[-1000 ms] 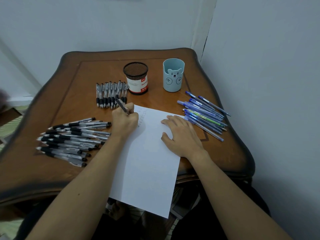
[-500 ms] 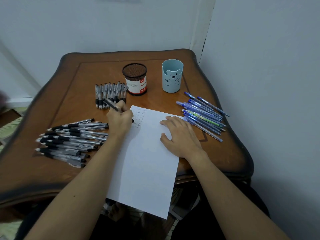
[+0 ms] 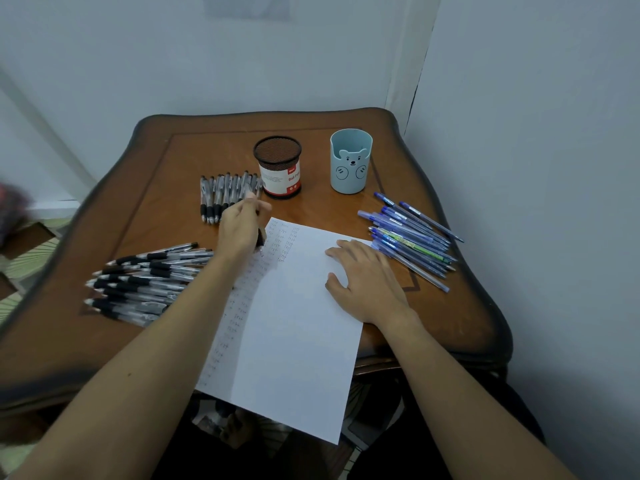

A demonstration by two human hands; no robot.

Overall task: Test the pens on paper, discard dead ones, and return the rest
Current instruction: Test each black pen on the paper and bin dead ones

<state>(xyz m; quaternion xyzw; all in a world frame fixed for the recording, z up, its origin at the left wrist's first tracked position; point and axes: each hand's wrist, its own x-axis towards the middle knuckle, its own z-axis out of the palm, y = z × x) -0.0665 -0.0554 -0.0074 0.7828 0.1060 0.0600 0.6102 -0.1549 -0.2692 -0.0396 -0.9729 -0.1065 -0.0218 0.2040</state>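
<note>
Left hand, gripping a black pen, has left the paper for the pen row beside the mesh cup; I judge it passed. Right hand lies flat, pinning the paper.

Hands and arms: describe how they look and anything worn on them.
Two bare human hands, the left hand and the right hand. No gloves, rings, watch or bracelet show on either. The left forearm and the right forearm are bare down to the picture's bottom edge, with no sleeve in view. The left hand is slightly blurred, so fine detail there cannot be told.
</note>
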